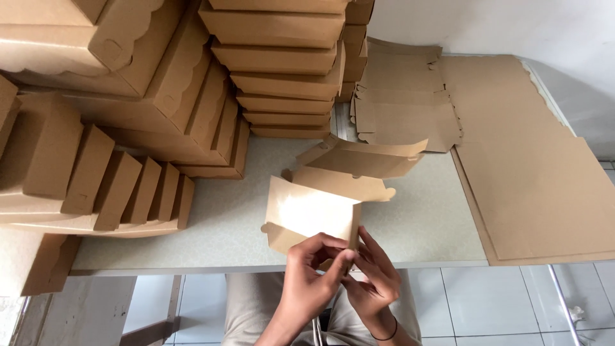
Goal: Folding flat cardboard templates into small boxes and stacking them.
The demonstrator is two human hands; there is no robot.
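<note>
We're mid-fold: left hand (307,272) and right hand (371,275) both pinched shut on the near corner of the half-formed kraft box (333,192) over the table's (224,224) near edge; next, probably lock that corner tab.

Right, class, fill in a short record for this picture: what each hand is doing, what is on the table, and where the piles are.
Left hand: left hand pinches the near corner of a half-folded box
Right hand: right hand grips the same corner from the other side
Box state: partly folded, flaps open, held above the table edge
Table: pale table
Far left: stacks of finished boxes
Far middle: flat cut sheets
Right side: large plain cardboard sheet
</note>
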